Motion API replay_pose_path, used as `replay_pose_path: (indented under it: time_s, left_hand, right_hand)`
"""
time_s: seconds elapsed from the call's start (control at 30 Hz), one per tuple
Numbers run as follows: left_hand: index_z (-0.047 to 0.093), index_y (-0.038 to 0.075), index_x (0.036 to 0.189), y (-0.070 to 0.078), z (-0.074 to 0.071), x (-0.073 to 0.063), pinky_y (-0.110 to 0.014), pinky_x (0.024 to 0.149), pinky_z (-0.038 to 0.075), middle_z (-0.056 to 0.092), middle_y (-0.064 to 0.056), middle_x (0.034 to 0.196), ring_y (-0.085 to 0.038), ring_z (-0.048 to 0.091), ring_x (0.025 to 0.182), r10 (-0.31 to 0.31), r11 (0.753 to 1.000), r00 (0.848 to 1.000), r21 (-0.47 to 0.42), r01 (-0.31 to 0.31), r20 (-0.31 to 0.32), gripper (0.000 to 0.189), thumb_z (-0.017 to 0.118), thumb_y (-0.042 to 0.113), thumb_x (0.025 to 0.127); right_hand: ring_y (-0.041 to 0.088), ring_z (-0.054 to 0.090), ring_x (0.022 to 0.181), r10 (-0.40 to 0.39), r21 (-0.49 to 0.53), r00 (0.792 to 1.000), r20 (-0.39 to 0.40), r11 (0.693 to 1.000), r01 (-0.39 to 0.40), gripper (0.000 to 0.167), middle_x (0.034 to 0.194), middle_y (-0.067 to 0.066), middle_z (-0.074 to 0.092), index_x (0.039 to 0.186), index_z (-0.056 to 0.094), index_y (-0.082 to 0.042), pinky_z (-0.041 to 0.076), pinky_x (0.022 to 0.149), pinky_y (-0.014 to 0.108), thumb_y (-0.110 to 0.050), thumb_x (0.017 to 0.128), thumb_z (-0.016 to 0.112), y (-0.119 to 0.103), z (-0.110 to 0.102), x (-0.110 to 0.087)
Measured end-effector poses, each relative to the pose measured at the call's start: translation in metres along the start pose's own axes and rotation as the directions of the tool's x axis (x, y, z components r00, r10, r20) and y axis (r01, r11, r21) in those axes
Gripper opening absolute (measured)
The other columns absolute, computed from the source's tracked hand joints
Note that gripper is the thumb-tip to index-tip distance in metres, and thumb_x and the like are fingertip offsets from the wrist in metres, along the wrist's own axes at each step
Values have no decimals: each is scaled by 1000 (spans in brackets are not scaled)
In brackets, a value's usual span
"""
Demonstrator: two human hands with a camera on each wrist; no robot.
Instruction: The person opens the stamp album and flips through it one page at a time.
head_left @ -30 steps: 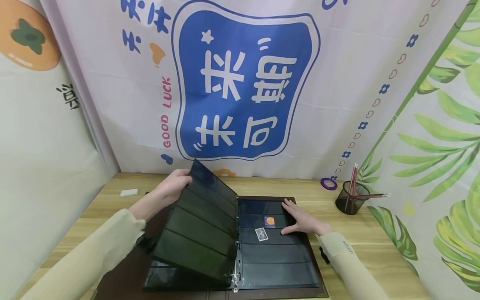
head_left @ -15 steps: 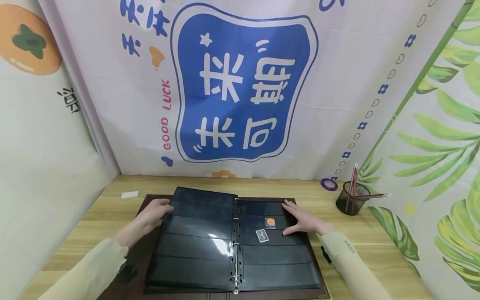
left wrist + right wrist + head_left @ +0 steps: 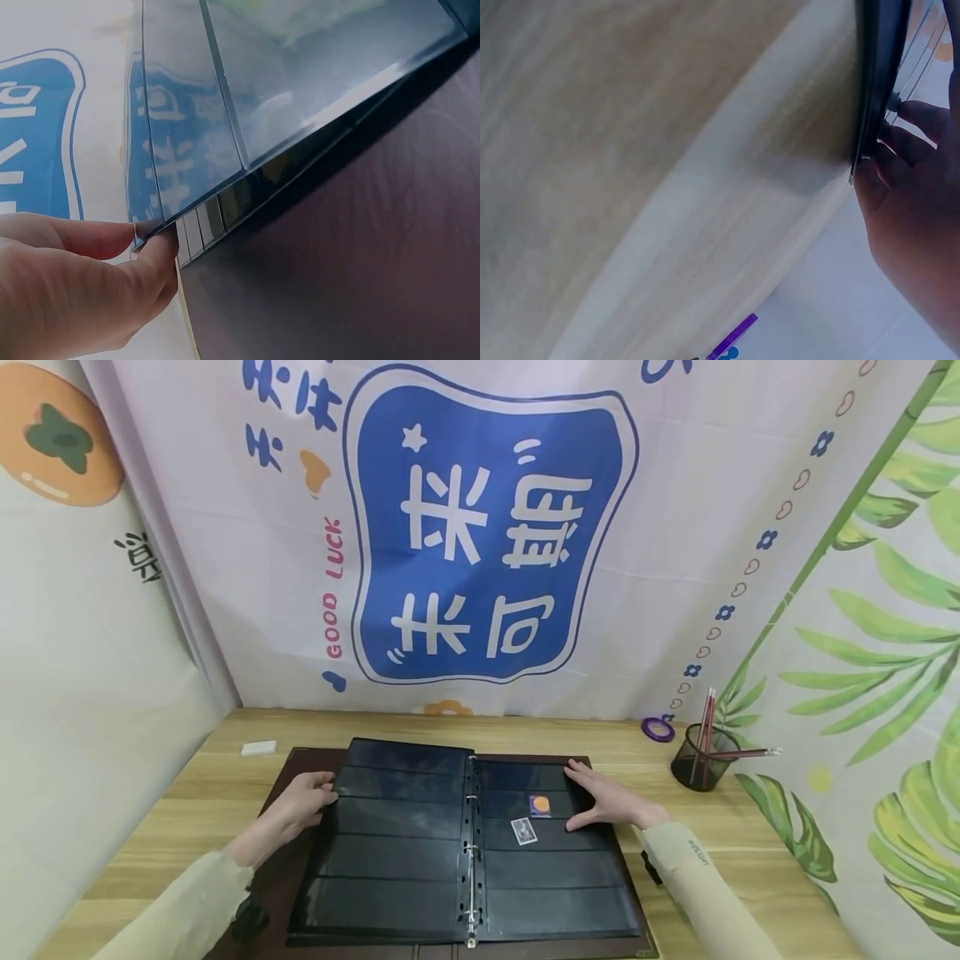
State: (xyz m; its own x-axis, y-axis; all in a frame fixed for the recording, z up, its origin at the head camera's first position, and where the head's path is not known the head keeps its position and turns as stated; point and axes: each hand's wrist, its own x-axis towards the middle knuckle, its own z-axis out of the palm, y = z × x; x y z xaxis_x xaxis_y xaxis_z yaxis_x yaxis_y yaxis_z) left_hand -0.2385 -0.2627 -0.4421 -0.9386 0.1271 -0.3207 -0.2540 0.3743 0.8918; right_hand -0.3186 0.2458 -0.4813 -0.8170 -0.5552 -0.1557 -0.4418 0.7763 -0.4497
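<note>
An open ring binder with a dark brown cover lies on the table, its metal rings running down the middle. At the left, my left hand pinches the outer edge of a black pocket page; in the left wrist view, thumb and fingers meet at the page's corner, which is lifted off the cover. My right hand rests with spread fingers on the right page. Beside its thumb are a small stamp with an orange disc and a black-and-white stamp.
A white block lies at the table's back left. At the back right are a purple tape roll and a black mesh cup holding several pencils. A printed cloth hangs behind the table.
The black page in my left hand has swung down to the left, from tilted up to nearly flat. My left hand has moved lower and left along its edge. The right hand stays put.
</note>
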Motion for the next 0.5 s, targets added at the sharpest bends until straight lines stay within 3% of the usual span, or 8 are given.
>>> replay_pose_path:
  time_s: [0.23,0.43,0.5]
  left_hand:
    - [5,-20,150,0,-2,-1,-66,109,36,16,-45,151,-57,21,143,16,1000,1000,-2,-16,4,59,35,0,103]
    - [17,-19,150,5,-5,-8,-51,99,53,28,-41,151,-48,44,135,59,998,998,-11,-59,-14,54,36,0,104]
    - [20,-18,150,6,-7,-10,-48,97,54,29,-40,151,-47,45,134,56,998,998,4,-56,-24,53,38,1,104]
  right_hand:
    - [46,19,151,6,6,1000,0,1000,-6,105,166,22,13,157,25,-1,27,116,65,-50,80,78,-1,0,-1]
    - [46,19,151,6,-4,1000,-3,1000,-6,105,166,22,13,157,25,-1,27,116,64,-51,80,78,-1,0,-1]
    - [47,19,151,6,-3,1000,-1,1000,-6,106,166,23,13,157,25,-1,27,116,65,-51,80,78,-1,0,-1]
